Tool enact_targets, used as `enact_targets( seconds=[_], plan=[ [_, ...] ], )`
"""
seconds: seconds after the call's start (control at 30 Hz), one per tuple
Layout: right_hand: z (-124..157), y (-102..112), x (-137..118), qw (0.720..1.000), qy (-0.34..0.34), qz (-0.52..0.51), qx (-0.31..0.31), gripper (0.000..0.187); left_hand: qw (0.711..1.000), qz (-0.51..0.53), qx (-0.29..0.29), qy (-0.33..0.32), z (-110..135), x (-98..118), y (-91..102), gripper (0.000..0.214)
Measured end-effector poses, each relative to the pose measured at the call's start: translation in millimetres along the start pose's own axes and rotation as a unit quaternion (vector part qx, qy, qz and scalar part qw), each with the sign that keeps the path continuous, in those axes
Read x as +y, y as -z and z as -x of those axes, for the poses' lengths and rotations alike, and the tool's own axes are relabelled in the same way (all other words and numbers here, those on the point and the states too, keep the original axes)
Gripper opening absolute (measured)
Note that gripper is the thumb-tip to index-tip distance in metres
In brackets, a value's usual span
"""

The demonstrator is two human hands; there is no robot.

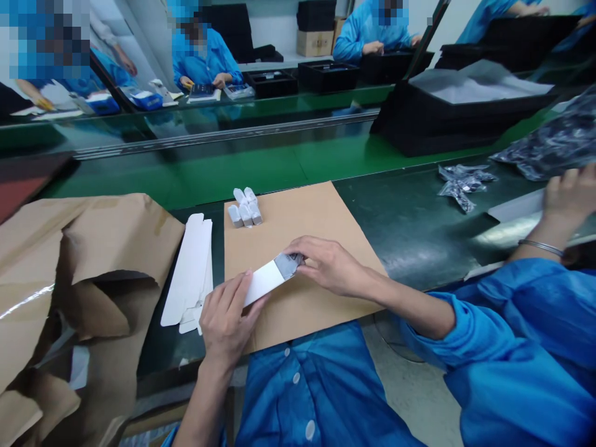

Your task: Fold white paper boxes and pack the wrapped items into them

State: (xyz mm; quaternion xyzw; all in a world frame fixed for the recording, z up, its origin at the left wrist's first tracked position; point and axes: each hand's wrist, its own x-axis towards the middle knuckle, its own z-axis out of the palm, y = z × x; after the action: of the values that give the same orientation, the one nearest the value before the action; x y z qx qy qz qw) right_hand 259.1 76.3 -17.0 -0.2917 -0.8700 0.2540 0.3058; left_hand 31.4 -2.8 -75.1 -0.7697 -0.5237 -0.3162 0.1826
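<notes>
My left hand (226,316) grips the near end of a long narrow white box (264,279), held above a brown cardboard sheet (298,217). My right hand (326,264) pinches a small plastic-wrapped item (287,264) at the box's open far end. Several closed small white boxes (246,208) lie at the sheet's far left corner. A stack of flat unfolded white boxes (190,270) rests just left of the sheet.
A torn brown paper wrapping (93,248) fills the left. Plastic-bagged parts (463,180) lie right on the dark table, where a co-worker's hand (565,195) reaches. A black tray (447,118) stands beyond on the green conveyor (261,164). Other workers sit across.
</notes>
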Motion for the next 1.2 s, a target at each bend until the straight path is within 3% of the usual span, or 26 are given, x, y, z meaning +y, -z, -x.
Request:
enact_targets(
  seconds=[0.2, 0.3, 0.43, 0.5, 0.57, 0.63, 0.7, 0.77, 0.8, 0.87, 0.93, 1.03, 1.13, 1.2],
  plan=[
    [8.9, 0.5, -14.2, 0.986, -0.061, -0.129, -0.085, 0.045, 0.999, 0.041, -0.013, 0.004, 2.4, 0.6, -4.8, 0.052],
    [10.4, -9.6, -23.5, 0.966, -0.135, -0.212, -0.051, 0.047, 1.000, 0.001, 0.001, 0.025, 2.1, 14.4, -9.5, 0.052],
    [5.2, -11.6, -17.1, 0.969, -0.185, -0.163, 0.033, 0.035, 0.999, 0.017, -0.023, 0.031, -10.1, 29.7, -8.4, 0.050],
    [6.1, 15.0, 4.0, 0.964, -0.219, -0.139, 0.056, 0.028, 0.998, 0.024, -0.040, 0.049, -19.1, 18.6, -3.3, 0.054],
    [12.2, 62.0, 39.6, 0.963, -0.247, -0.093, 0.060, 0.034, 0.988, -0.014, -0.069, 0.140, -25.5, -8.8, 3.3, 0.063],
    [21.8, 117.5, 82.8, 0.959, -0.279, -0.025, 0.049, 0.035, 0.948, -0.078, -0.133, 0.277, -26.8, -44.4, 7.9, 0.069],
    [31.1, 164.3, 121.2, 0.947, -0.311, 0.078, 0.020, 0.025, 0.907, -0.106, -0.209, 0.351, -23.5, -75.3, 7.3, 0.069],
    [36.0, 188.9, 144.1, 0.930, -0.330, 0.163, 0.009, 0.013, 0.891, -0.104, -0.236, 0.373, -18.9, -92.3, 2.0, 0.065],
    [36.3, 191.2, 148.1, 0.922, -0.332, 0.199, 0.023, 0.009, 0.891, -0.100, -0.233, 0.377, -16.9, -95.2, -1.1, 0.063],
    [32.4, 177.0, 142.0, 0.909, -0.313, 0.264, 0.078, 0.009, 0.888, -0.098, -0.224, 0.388, -14.8, -93.8, -5.1, 0.062],
    [23.9, 143.8, 121.9, 0.904, -0.275, 0.307, 0.114, 0.020, 0.887, -0.097, -0.210, 0.399, -14.7, -90.0, -4.0, 0.061],
    [6.1, 76.6, 79.4, 0.936, -0.204, 0.278, 0.076, 0.030, 0.887, -0.095, -0.186, 0.411, -17.9, -89.2, 5.2, 0.061],
    [-13.6, 6.9, 35.0, 0.983, -0.124, 0.135, 0.015, 0.029, 0.890, -0.097, -0.157, 0.417, -22.4, -82.2, 12.4, 0.059],
    [-26.3, -33.1, 9.7, 0.989, -0.144, -0.046, 0.001, 0.038, 0.909, -0.076, -0.091, 0.400, -23.1, -62.7, 11.1, 0.065]
  ],
)
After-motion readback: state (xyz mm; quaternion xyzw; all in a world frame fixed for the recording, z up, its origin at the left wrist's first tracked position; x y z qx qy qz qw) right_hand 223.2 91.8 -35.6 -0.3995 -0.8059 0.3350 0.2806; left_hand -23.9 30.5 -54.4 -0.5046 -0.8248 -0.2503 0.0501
